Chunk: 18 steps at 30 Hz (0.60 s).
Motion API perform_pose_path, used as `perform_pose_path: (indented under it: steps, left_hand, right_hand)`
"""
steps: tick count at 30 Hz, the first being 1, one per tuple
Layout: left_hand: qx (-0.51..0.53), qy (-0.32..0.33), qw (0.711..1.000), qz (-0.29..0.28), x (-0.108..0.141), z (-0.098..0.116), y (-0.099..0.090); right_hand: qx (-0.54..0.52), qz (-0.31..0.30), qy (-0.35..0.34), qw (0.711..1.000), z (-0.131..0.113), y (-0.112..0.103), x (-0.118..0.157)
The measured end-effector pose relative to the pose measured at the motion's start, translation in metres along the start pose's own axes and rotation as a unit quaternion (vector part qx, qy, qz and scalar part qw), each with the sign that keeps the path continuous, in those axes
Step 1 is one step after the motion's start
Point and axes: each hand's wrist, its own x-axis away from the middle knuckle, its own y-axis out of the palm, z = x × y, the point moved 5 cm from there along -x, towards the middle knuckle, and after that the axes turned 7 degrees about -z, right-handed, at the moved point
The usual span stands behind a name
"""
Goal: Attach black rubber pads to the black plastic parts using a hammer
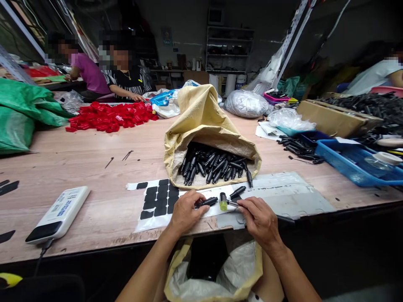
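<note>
My left hand (186,212) is closed on a black cylindrical part (207,202) just above the table's front edge. To its right, my right hand (258,218) pinches the thin handle of a small hammer-like tool (223,201) with a black top and a yellow-green end. Another black part (237,192) lies just behind the tool. Beside my left hand is a white sheet with rounded black stickers (156,201). Behind both hands, a yellow woven sack (212,133) lies with its mouth open, and many black parts (217,166) spill inside it.
A white device (58,215) with a cable lies at the left. Red pieces (111,116) and a green sack (27,113) are farther back. At the right stand a blue tray (352,161) and a cardboard box (338,118). An open sack (214,289) hangs below the edge. Other people sit beyond.
</note>
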Motion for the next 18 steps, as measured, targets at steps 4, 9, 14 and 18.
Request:
perform_pose_path:
  steps: [4, 9, 14, 18]
  left_hand:
    - [0.006, -0.001, 1.000, -0.003, 0.001, -0.004, 0.000]
    - [0.027, 0.010, 1.000, -0.009, 0.001, -0.005, 0.001]
    - [0.025, 0.017, 1.000, -0.001, 0.002, -0.003, 0.001]
    - [0.024, 0.016, 1.000, 0.006, 0.002, -0.004, 0.000]
  right_hand:
    - [-0.047, 0.004, 0.003, 0.999, -0.023, -0.004, -0.008]
    - [-0.029, 0.020, -0.005, 0.999, -0.053, -0.007, -0.016]
    - [-0.016, 0.011, -0.007, 1.000, -0.060, 0.003, -0.016]
    - [-0.014, 0.021, 0.009, 1.000, -0.056, 0.002, -0.014]
